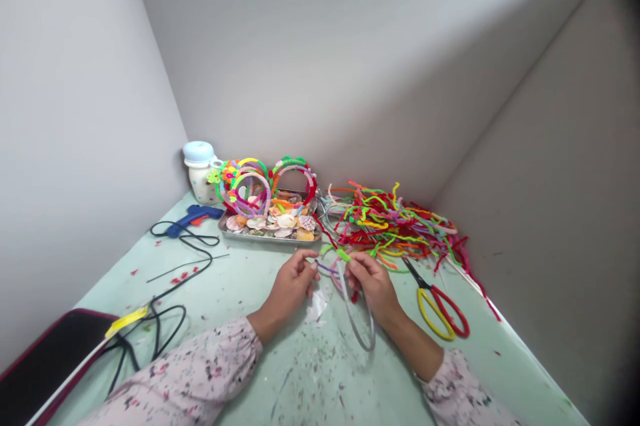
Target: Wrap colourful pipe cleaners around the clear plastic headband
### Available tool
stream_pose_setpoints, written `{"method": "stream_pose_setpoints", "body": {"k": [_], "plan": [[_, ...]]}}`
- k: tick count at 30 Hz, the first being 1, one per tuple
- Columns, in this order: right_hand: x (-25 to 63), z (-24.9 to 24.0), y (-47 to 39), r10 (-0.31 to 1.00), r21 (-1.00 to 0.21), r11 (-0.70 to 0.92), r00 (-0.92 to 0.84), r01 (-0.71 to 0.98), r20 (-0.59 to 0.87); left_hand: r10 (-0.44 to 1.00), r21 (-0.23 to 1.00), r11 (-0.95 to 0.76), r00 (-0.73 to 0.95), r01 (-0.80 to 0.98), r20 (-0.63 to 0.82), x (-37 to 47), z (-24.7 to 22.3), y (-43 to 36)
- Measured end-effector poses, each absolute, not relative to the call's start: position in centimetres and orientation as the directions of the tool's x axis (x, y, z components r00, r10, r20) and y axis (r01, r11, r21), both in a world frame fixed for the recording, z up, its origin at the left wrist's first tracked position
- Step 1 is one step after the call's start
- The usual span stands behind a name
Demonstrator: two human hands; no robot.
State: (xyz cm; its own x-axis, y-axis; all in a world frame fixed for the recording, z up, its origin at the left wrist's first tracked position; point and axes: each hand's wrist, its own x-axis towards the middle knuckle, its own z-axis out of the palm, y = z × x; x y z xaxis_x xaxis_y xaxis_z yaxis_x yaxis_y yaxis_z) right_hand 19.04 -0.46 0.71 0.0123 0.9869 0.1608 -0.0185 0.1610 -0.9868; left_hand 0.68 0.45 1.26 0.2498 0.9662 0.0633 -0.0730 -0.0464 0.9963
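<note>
My left hand [296,279] is closed, its fingertips pinching the end of a thin purple pipe cleaner [327,269]. To its right, my right hand [371,283] is closed on a clear-grey headband [356,327], near an end covered in bright green [343,255]. The headband's curve hangs down below my right fingers. A crumpled white scrap [318,305] lies on the table just below and between my hands.
A metal tray [270,237] holds shells and colourful wrapped hoops. Right of it lies a pile of pipe cleaners [385,219], with scissors [440,309] in front. A blue glue gun [193,218], black cable, lidded jar [201,176] and dark device [55,356] are on the left.
</note>
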Motion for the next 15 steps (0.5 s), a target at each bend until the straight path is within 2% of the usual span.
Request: {"method": "stream_pose_setpoints", "body": {"k": [5, 10, 12, 15], "plan": [[18.73, 0.66, -0.85, 0.976, -0.969, 0.211, -0.079, 0.126, 0.202, 0.952, 0.993, -0.001, 0.304, -0.121, 0.038, 0.46, 1.66, 0.27], [18.41, 0.52, -1.01, 0.960, -0.930, 0.266, -0.155, 0.251, 0.233, 0.925, 0.997, -0.037, 0.375, -0.064, 0.059, 0.34, 1.80, 0.25], [18.48, 0.54, -0.92, 0.964, -0.944, 0.245, -0.162, 0.220, 0.213, 0.918, 0.998, -0.047, 0.391, -0.048, 0.062, 0.39, 1.75, 0.30], [18.81, 0.62, -0.64, 0.980, -0.988, 0.145, -0.148, 0.057, 0.135, 0.927, 0.997, -0.021, 0.372, -0.079, 0.049, 0.44, 1.55, 0.51]]}}
